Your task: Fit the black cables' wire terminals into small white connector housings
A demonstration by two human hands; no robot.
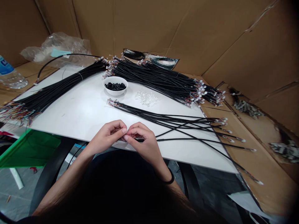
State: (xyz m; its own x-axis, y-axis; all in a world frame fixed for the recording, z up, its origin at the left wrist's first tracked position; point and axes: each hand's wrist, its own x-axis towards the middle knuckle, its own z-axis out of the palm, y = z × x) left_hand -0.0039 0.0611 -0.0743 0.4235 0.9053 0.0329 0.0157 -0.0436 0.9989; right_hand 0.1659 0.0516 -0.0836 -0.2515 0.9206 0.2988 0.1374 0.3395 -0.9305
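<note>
Left hand (109, 135) and right hand (146, 141) meet, fingers pinched at the coloured wire end of one slim black cable (182, 139) along one white table's (81, 113) near edge, with one loose cable group (149, 114), one white heap (147, 98), one bowl (115, 93) and one tied bundle (63, 85) beyond.

The clothing is a very dark top (116, 186), nearly black, its details lost in shadow. Both hands (144, 140) and forearms (77, 168) are bare, and a narrow, rounded black band (172, 178) circles the right wrist (164, 173).
</note>
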